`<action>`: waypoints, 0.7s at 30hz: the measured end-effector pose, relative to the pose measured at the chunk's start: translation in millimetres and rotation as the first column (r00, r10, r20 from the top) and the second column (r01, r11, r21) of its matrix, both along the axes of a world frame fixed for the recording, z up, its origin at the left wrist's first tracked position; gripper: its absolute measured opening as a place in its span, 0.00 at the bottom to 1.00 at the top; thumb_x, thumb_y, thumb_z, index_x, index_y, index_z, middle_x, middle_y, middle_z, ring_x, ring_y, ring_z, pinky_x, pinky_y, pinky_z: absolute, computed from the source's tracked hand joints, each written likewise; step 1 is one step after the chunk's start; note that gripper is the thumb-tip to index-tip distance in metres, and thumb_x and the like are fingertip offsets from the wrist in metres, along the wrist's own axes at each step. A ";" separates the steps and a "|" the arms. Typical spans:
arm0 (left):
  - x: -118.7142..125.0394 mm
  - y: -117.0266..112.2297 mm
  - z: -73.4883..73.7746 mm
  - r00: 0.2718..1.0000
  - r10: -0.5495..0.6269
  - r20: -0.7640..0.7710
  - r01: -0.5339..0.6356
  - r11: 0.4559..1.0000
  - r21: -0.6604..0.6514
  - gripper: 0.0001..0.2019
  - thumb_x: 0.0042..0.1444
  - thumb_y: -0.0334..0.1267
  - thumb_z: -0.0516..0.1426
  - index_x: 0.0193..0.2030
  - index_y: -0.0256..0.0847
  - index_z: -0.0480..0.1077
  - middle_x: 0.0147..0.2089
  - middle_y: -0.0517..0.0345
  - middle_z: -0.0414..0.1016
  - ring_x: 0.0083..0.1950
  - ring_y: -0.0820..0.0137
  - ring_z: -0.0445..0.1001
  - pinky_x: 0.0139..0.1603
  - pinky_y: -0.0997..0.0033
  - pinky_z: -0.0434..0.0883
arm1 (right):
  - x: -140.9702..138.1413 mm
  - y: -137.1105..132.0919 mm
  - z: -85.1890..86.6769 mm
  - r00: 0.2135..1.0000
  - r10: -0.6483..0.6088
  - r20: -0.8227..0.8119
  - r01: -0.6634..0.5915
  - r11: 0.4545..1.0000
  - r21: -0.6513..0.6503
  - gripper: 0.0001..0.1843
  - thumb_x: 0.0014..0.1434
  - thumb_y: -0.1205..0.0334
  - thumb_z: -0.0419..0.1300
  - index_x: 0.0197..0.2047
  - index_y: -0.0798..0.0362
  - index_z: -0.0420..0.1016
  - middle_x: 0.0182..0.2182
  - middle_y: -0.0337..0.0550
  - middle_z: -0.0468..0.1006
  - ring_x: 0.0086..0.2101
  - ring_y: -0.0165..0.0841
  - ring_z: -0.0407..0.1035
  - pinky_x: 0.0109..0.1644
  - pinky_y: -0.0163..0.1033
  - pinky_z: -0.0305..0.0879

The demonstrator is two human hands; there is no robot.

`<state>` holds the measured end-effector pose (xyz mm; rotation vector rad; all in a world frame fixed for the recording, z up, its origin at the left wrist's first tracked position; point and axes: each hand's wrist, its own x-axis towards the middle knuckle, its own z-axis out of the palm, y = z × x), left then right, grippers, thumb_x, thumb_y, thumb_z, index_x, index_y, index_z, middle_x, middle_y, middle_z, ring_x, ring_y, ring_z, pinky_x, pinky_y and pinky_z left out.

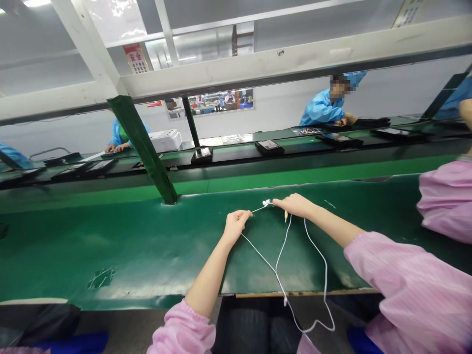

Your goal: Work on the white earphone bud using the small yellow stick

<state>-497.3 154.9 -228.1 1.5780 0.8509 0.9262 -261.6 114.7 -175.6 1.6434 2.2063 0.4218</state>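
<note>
Two hands, left hand [236, 223], right hand [295, 205], gripping earphone cable [280, 280]

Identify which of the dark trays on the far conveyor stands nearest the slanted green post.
The tray just right of the green post; the other trays sit farther along the line on either side.

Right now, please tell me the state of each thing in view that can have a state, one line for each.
Left hand: closed, pinching the thin white earphone cable.
Right hand: closed on the same cable near the white earbuds.
Thin white earphone cable: uncoiled, stretched between both hands, loops hanging over the bench edge.
Green mat-covered workbench: flat, with a scuffed patch at its left.
Black trays on the far line: lying flat.
</note>
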 end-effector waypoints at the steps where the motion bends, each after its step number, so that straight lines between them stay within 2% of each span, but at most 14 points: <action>1: 0.2 -1.1 -0.4 1.000 0.000 -0.017 0.001 1.000 0.021 0.30 0.45 0.65 0.56 0.29 0.34 0.75 0.16 0.66 0.53 0.18 0.77 0.51 0.21 0.76 0.49 | 2.5 -1.0 -2.0 1.000 -0.004 -0.006 0.004 1.000 0.004 0.08 0.69 0.70 0.54 0.50 0.51 0.67 0.25 0.41 0.75 0.27 0.39 0.73 0.24 0.36 0.42; 4: 0.9 -6.8 -1.9 0.997 0.019 -0.078 -0.010 0.994 0.109 0.26 0.49 0.60 0.55 0.27 0.35 0.74 0.17 0.63 0.58 0.20 0.77 0.53 0.22 0.75 0.51 | 5.8 -3.3 -11.1 0.999 -0.017 -0.030 0.018 0.999 0.031 0.05 0.71 0.66 0.54 0.49 0.52 0.67 0.25 0.41 0.75 0.26 0.39 0.73 0.23 0.35 0.42; 7: 0.5 -14.2 -0.5 0.986 0.088 -0.142 -0.055 0.973 0.223 0.18 0.54 0.51 0.55 0.28 0.36 0.75 0.22 0.59 0.66 0.23 0.74 0.59 0.27 0.74 0.58 | 6.0 -6.2 -22.8 0.998 -0.018 -0.067 0.023 0.997 0.075 0.07 0.73 0.61 0.51 0.52 0.53 0.64 0.25 0.41 0.75 0.26 0.39 0.73 0.23 0.35 0.42; 10: -0.7 -19.6 7.0 0.956 0.228 -0.186 -0.151 0.923 0.353 0.11 0.56 0.39 0.56 0.42 0.38 0.75 0.38 0.53 0.75 0.38 0.66 0.69 0.43 0.69 0.64 | 7.8 -9.9 -32.5 0.994 0.022 -0.106 -0.013 0.996 0.083 0.05 0.72 0.64 0.52 0.50 0.52 0.64 0.25 0.40 0.75 0.27 0.38 0.73 0.23 0.35 0.41; 12: 1.4 -21.0 14.0 0.926 0.305 -0.220 -0.193 0.887 0.418 0.14 0.56 0.35 0.56 0.49 0.39 0.73 0.48 0.50 0.74 0.50 0.62 0.68 0.53 0.64 0.61 | 10.6 -11.5 -36.8 0.990 0.048 -0.134 -0.037 0.996 0.083 0.03 0.70 0.67 0.54 0.46 0.52 0.65 0.26 0.39 0.75 0.27 0.37 0.73 0.23 0.36 0.40; 13: 4.3 -21.0 17.4 0.914 0.323 -0.246 -0.193 0.878 0.438 0.13 0.57 0.35 0.56 0.48 0.40 0.73 0.49 0.50 0.73 0.53 0.60 0.67 0.56 0.62 0.59 | 12.1 -11.8 -38.4 0.987 0.058 -0.151 -0.045 0.995 0.087 0.03 0.69 0.68 0.54 0.45 0.52 0.65 0.26 0.39 0.75 0.27 0.37 0.73 0.23 0.36 0.40; 16: 21.9 -18.0 24.6 0.884 0.310 -0.350 -0.138 0.888 0.439 0.08 0.60 0.37 0.55 0.41 0.40 0.75 0.44 0.52 0.76 0.48 0.61 0.70 0.52 0.64 0.61 | 15.9 -11.1 -42.7 0.975 0.077 -0.208 -0.055 0.993 0.108 0.04 0.68 0.69 0.55 0.45 0.52 0.66 0.26 0.40 0.76 0.27 0.37 0.73 0.23 0.36 0.41; 19: 46.8 -13.4 26.1 0.851 0.263 -0.455 -0.073 0.917 0.393 0.14 0.64 0.43 0.53 0.34 0.40 0.76 0.35 0.51 0.77 0.39 0.62 0.73 0.42 0.67 0.63 | 16.7 -10.4 -47.5 0.957 0.088 -0.278 -0.049 0.988 0.144 0.03 0.68 0.68 0.56 0.44 0.52 0.68 0.27 0.41 0.76 0.27 0.37 0.73 0.24 0.35 0.44; 21: 60.8 -11.9 24.7 0.826 0.242 -0.509 -0.038 0.925 0.379 0.16 0.63 0.45 0.54 0.29 0.39 0.75 0.32 0.49 0.76 0.36 0.60 0.74 0.39 0.68 0.63 | 15.5 -11.3 -51.9 0.938 0.089 -0.335 -0.026 0.982 0.189 0.03 0.70 0.66 0.54 0.43 0.53 0.69 0.27 0.41 0.77 0.27 0.37 0.73 0.24 0.34 0.48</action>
